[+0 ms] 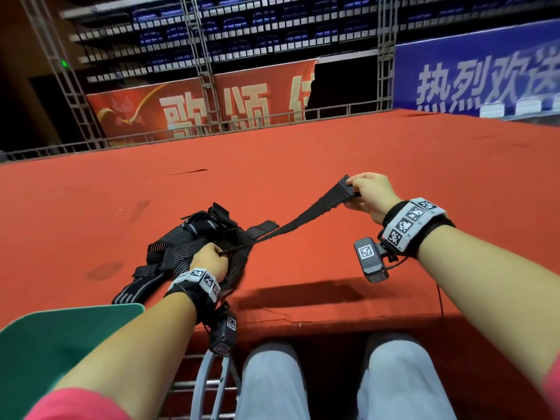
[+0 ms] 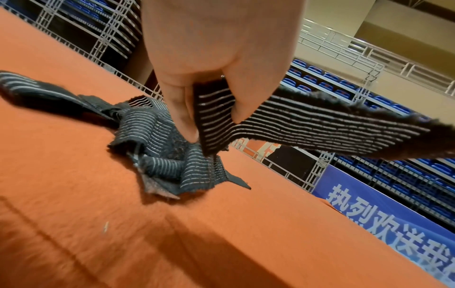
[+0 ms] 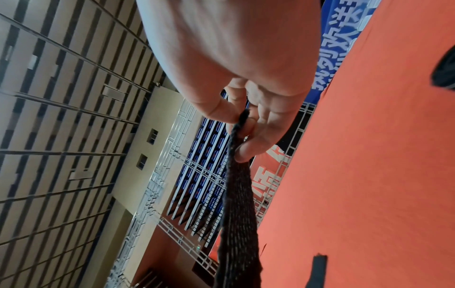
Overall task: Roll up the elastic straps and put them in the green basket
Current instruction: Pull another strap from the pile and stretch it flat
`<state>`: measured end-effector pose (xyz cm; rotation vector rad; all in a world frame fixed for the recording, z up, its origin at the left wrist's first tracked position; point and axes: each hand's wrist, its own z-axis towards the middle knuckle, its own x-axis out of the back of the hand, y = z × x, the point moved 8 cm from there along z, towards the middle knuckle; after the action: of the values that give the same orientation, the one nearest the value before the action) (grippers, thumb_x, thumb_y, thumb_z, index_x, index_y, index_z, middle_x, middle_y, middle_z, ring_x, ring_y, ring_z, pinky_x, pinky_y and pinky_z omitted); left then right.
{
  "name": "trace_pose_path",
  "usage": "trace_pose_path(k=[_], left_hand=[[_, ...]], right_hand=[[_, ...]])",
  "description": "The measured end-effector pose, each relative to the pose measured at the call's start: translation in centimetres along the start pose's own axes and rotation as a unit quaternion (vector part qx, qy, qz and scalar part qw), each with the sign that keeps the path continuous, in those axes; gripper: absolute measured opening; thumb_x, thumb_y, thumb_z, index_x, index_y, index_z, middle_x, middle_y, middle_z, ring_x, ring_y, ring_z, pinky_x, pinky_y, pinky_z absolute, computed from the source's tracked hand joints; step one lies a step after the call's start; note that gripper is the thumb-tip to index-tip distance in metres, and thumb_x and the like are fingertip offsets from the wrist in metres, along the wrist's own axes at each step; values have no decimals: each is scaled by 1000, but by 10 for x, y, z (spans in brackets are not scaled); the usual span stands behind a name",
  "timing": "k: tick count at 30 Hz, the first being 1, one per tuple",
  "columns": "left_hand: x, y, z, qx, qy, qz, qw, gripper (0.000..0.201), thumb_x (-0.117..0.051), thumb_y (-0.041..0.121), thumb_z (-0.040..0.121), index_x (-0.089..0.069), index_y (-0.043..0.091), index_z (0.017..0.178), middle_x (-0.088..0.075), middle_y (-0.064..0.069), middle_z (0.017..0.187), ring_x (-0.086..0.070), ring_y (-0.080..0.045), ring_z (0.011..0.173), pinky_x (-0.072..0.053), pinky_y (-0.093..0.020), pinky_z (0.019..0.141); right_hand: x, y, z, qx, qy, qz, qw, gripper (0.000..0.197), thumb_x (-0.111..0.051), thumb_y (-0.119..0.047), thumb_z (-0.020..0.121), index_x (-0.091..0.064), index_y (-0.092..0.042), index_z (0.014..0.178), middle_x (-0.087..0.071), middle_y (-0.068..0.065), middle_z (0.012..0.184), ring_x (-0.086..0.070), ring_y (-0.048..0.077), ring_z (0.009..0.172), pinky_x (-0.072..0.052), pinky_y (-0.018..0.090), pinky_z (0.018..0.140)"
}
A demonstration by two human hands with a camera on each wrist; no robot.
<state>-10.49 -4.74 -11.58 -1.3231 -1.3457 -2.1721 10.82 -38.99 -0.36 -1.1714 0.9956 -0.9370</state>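
A black elastic strap [image 1: 306,214] with thin white stripes stretches taut above the red carpeted table [image 1: 333,153]. My right hand [image 1: 368,192] pinches its far end, raised off the table; the right wrist view shows the fingers [image 3: 248,150] curled on the strap [image 3: 240,224]. My left hand [image 1: 210,257] pinches the near end over a tangled pile of straps [image 1: 181,247]. In the left wrist view thumb and fingers [image 2: 182,120] clamp the strap [image 2: 295,124] just above the pile [image 2: 157,155]. The green basket [image 1: 51,338] sits at the lower left.
The table's near edge [image 1: 303,324] runs just in front of my knees [image 1: 391,374]. Metal truss railings [image 1: 209,86] and banners stand beyond the far edge. A metal chair frame [image 1: 212,386] is below the left wrist.
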Motion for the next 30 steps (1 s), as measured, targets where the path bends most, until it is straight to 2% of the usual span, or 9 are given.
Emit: trace_pose_path(k=[4,7,9,12,15,18,21,24,30], left_hand=[[-9,-18,-11,34,-12,-65,997,8,-53,15,80,-49,20,85,-69,-12,86,-66,-33,80,-54,-37,79],[-15,-23,-16,45,-21,-142,989,13,-49,10,83,-41,21,82,-69,-16,83,-70,-31,58,-58,-40,60],[-18,-20,-22,51,-31,-210,976,22,-47,0,88,-41,21,81,-62,-17,78,-67,-31,56,-55,-40,44],[-21,-19,-21,55,-31,-281,958,31,-56,-14,82,-53,15,73,-59,-13,65,-61,-28,58,-59,-45,50],[-31,-22,-20,68,-56,-307,948,30,-61,-18,75,-59,11,67,-58,-3,46,-57,-19,48,-55,-28,48],[-42,-17,-22,75,-74,-322,941,24,-60,-10,77,-60,12,68,-52,1,42,-47,-12,37,-40,-14,38],[-58,-20,-19,95,-84,-348,929,19,-63,4,81,-56,11,64,-50,-3,51,-52,-18,48,-40,-21,49],[-66,-29,-13,79,-56,-282,954,20,-70,11,82,-64,5,64,-53,0,47,-52,-21,52,-46,-29,59],[-84,-29,-17,31,-57,-154,986,26,-70,-7,76,-66,17,68,-64,-1,69,-60,-20,68,-45,-24,66]], right_hand=[[23,21,-10,-18,16,-9,1000,20,-44,7,88,-58,-5,87,-56,13,74,-58,26,56,-54,26,41],[33,36,-14,-30,14,-21,999,21,-42,7,88,-58,-7,86,-57,12,74,-60,26,56,-53,25,42],[37,45,-12,-37,9,-31,999,25,-40,7,88,-58,-10,81,-57,12,75,-59,26,56,-52,25,42],[39,59,-7,-51,-2,-53,997,31,-37,7,89,-60,-11,79,-58,10,76,-59,24,56,-51,23,42],[41,76,0,-64,-15,-81,995,29,-38,7,91,-63,-8,85,-58,10,77,-58,23,55,-52,25,44],[48,96,8,-74,-16,-121,990,27,-40,7,93,-66,-4,92,-58,10,76,-57,23,57,-53,26,44],[58,116,13,-81,-9,-157,984,28,-42,10,92,-68,-3,92,-58,9,76,-56,22,58,-52,24,42],[70,139,17,-95,0,-192,977,28,-45,8,92,-69,-5,88,-61,10,78,-57,24,59,-51,24,39],[96,178,23,-113,4,-260,959,27,-54,4,89,-70,-12,74,-65,11,80,-58,27,58,-50,25,38]])
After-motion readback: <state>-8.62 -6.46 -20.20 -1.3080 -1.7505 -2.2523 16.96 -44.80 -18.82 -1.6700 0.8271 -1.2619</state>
